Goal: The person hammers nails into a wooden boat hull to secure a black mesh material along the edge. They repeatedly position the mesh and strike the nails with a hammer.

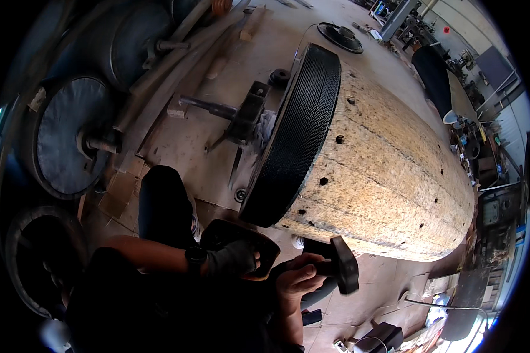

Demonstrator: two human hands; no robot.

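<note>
My right hand (297, 279) is closed round the handle of a hammer with a dark, blocky head (344, 266). My left hand (234, 259), in a grey glove with bare fingertips, reaches into a dark open container (265, 242) by my lap. Its fingers are curled; whatever they hold is hidden. In front of me lies a large roller (383, 167) with a rough, tan, speckled surface and several dark holes. Black ribbed material (297, 138) wraps its left end. Neither hand touches the roller.
Dark metal drums with shafts (70, 138) stand at the left, beside long wooden planks (176, 76). A metal stand with a shaft (247, 115) is at the roller's left end. A black disc (340, 37) lies on the floor beyond. Cluttered benches (483, 153) line the right.
</note>
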